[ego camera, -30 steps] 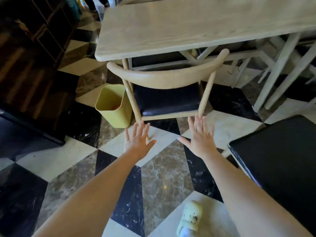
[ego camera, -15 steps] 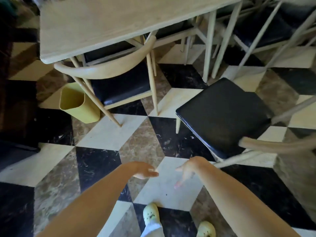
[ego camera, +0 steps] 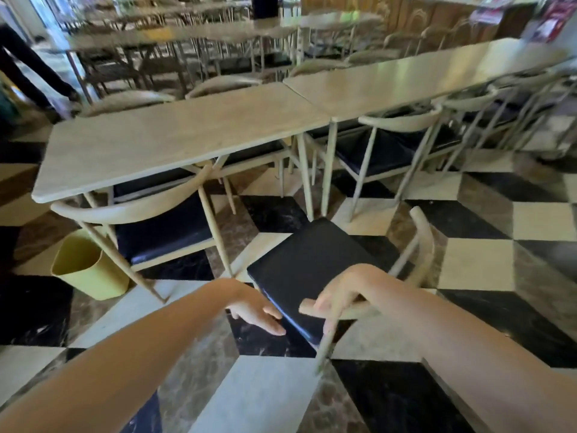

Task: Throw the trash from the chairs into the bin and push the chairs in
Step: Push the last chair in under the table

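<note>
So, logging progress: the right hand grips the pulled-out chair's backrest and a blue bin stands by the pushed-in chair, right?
Not blue: the head view shows the bin is yellow. The right hand does grip the backrest of the pulled-out chair.

Chair seat (ego camera: 307, 260) glossy black; table (ego camera: 175, 142) matt pale wood.
</note>
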Demonstrator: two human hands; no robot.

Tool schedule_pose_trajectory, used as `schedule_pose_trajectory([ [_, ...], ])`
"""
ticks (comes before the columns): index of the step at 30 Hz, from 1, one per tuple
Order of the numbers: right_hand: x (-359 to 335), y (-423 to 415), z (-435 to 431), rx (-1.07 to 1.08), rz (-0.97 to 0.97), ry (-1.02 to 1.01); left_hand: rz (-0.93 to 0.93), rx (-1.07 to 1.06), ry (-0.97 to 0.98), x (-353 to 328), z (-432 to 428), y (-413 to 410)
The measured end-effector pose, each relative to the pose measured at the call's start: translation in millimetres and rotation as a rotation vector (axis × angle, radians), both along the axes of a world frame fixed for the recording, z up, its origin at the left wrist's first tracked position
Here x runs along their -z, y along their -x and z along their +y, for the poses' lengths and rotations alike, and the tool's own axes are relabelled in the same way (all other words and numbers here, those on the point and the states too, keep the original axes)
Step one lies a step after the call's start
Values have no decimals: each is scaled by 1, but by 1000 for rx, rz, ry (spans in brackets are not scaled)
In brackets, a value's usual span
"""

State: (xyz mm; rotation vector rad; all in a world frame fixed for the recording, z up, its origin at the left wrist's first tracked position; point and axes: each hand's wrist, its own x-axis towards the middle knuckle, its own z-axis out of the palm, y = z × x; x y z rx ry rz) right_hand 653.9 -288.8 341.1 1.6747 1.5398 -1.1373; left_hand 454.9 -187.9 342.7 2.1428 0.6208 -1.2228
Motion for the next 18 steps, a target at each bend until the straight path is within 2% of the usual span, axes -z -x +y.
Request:
schedule_pose_trajectory([
  [2, 9, -30, -11, -31, 35, -95, -109, -4, -90, 4, -7, -26],
  [3, 16, -44, -21, 60, 20, -148, -194, -30, -134, 10, -15, -38],
  [5, 32, -72, -45, 130, 7, -245, -379, -103, -180, 27, -36, -61],
  [7, 56, -90, -63, 150, 70, -335, -485, -127, -224, 51, -58, -80],
  [11, 82, -120, -80, 151, 113, -491, -493, -42, -299, 101, -88, -118],
  [18, 108, -200, -75, -67, 132, -586, -503, -43, -298, 136, -90, -172],
])
